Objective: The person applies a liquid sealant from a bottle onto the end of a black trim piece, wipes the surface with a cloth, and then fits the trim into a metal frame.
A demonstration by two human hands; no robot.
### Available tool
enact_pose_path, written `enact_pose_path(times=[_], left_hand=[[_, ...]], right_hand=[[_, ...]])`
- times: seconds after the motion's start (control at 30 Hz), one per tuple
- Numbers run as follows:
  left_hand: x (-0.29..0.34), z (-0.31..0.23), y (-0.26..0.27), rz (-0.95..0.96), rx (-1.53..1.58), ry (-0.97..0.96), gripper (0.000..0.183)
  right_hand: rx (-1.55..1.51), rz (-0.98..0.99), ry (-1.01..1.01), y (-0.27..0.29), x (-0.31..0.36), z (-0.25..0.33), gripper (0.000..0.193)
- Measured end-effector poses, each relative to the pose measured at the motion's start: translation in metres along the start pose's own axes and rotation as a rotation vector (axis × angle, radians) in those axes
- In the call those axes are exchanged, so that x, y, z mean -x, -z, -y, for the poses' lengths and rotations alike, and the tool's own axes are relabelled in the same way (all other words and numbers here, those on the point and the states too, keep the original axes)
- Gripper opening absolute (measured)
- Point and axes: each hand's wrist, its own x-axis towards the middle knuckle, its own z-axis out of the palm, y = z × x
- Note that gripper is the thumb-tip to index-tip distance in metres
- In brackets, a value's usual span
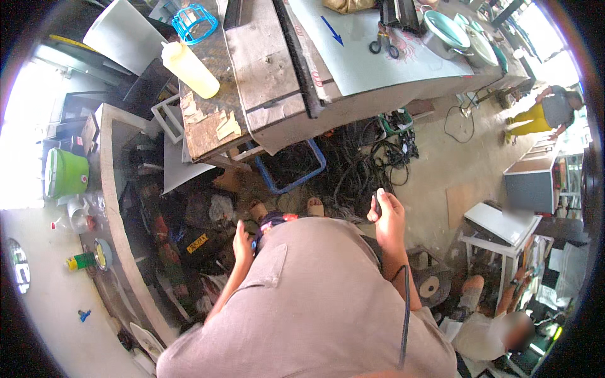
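Note:
My right hand [389,220] is raised in front of my body, right of centre, its fingers pinched on a small black piece [377,203] whose kind I cannot make out. A black cable [405,315] runs along my right forearm and down over my shirt. On the other side, my left hand [242,244] is held close to my waist with the thumb up and the fingers curled. A bit of blue shows beside its fingers; what they hold is mostly hidden.
Ahead stands a worn workbench [265,69] bearing a pale squeeze bottle [192,70], scissors [383,44] and a lidded pot [445,34]. Below lie a blue crate [293,186] and tangled black cables [353,160]. One person [548,110] stands far right; another [485,334] sits lower right.

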Motion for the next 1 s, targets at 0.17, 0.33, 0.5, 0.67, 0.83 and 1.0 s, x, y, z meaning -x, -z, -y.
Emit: enact_pose_path(times=[0.17, 0.33, 0.5, 0.67, 0.83, 1.0], left_hand=[[-0.004, -0.028, 0.017, 0.052, 0.033, -0.062, 0.054], [0.051, -0.155, -0.082, 0.414, 0.052, -0.594, 0.058], [0.123, -0.172, -0.126, 0.838, -0.302, -0.786, 0.056], [0.141, -0.173, -0.121, 0.687, -0.470, -1.262, 0.030], [0.154, -0.178, -0.126, 0.625, -0.404, -1.447, 0.026], [0.153, -0.177, -0.139, 0.661, -0.379, -1.511, 0.024]], right_hand=[[0.157, 0.216, 0.045, -0.043, -0.028, 0.017, 0.030], [0.125, 0.483, 0.096, -0.113, -0.039, 0.038, 0.023], [0.313, 0.907, 0.310, -0.150, -0.008, 0.058, 0.023], [0.550, 1.005, 0.823, -0.142, 0.020, 0.075, 0.024], [0.603, 0.971, 0.875, -0.127, 0.022, 0.081, 0.027], [0.593, 0.928, 0.897, -0.118, 0.022, 0.082, 0.028]])
